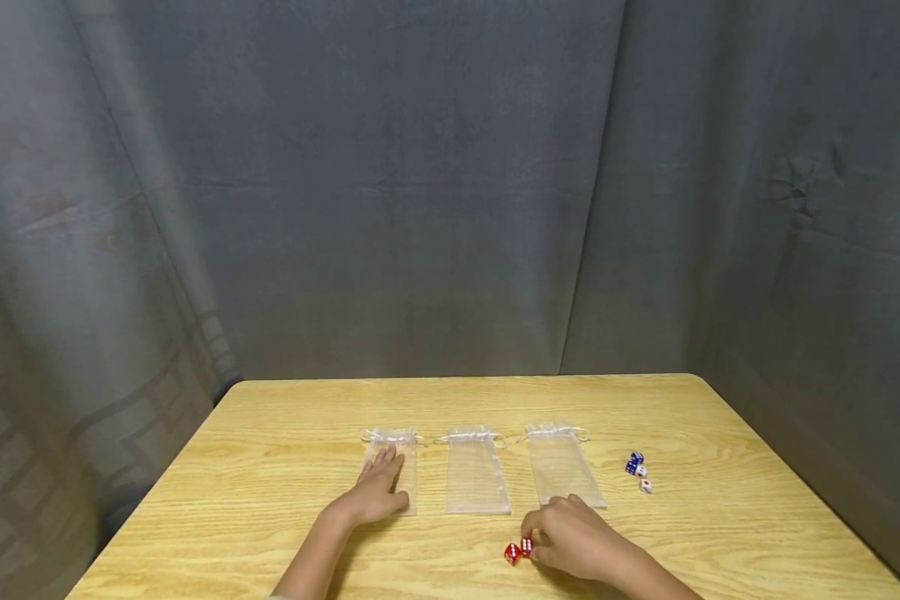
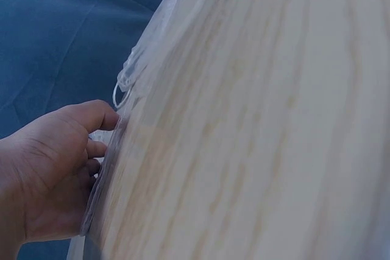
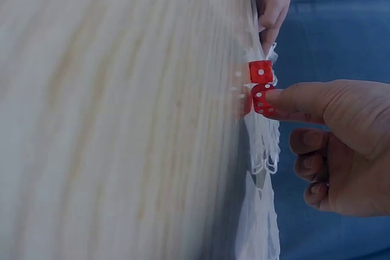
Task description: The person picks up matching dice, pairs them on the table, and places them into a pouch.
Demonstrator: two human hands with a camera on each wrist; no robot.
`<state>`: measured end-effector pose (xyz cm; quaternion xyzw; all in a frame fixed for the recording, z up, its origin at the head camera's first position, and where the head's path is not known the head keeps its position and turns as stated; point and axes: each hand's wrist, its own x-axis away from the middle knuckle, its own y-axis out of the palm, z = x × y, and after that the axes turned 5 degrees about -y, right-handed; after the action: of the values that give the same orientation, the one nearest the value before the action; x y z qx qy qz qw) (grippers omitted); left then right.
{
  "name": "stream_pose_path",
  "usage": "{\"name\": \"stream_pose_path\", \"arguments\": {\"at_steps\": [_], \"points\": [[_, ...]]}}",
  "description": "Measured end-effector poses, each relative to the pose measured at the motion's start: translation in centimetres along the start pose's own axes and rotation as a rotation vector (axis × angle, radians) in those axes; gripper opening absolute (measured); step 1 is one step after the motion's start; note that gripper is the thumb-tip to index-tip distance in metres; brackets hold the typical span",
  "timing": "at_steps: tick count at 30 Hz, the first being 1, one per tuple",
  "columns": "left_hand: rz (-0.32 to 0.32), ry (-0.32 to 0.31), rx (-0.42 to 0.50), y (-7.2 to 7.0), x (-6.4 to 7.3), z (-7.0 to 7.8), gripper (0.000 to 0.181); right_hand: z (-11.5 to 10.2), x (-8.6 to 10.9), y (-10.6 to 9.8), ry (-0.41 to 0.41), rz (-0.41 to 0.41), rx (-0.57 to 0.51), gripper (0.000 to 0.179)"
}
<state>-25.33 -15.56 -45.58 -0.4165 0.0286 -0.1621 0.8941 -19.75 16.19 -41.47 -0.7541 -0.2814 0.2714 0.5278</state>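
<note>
Three sheer white drawstring pouches lie flat in a row. My left hand rests on the left pouch, its fingers spread towards the drawstring end. Below the right pouch, my right hand pinches a red die between thumb and forefinger, the other fingers curled in. Right beside it on the table sits another red die. In the right wrist view the thumb presses the pinched die, and the other die shows a single white dot.
The middle pouch lies between my hands. Two blue dice and two white dice form a small cluster on the right of the wooden table. Grey curtains hang behind and along both sides.
</note>
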Motion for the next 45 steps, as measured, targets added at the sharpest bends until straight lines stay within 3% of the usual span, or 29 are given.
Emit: {"name": "stream_pose_path", "arguments": {"at_steps": [8,20,27,30,33,38,45], "points": [[-0.002,0.001,-0.003,0.0,0.0,0.1,0.072,0.0,0.3,-0.3,0.013,-0.028,0.011,0.019],[0.006,0.003,-0.022,0.0,-0.2,-0.1,0.071,-0.1,0.5,-1.2,0.049,0.008,0.092,0.027],[-0.007,0.058,-0.016,0.0,0.4,0.3,0.057,-0.2,0.4,-1.1,0.043,0.013,0.102,0.028],[0.057,0.107,-0.089,0.0,0.6,0.9,0.038,-0.2,0.4,-1.0,0.050,0.015,0.121,0.028],[0.182,0.120,-0.189,-0.2,0.4,1.7,0.016,-0.2,0.3,-1.0,0.058,0.020,0.119,0.029],[0.345,0.118,-0.272,-0.5,0.4,3.6,0.044,-0.3,0.2,-1.1,0.056,0.037,0.133,0.030],[0.442,0.142,-0.284,-0.8,0.6,5.6,0.024,-0.3,0.3,-1.1,0.079,0.043,0.133,0.029]]}}
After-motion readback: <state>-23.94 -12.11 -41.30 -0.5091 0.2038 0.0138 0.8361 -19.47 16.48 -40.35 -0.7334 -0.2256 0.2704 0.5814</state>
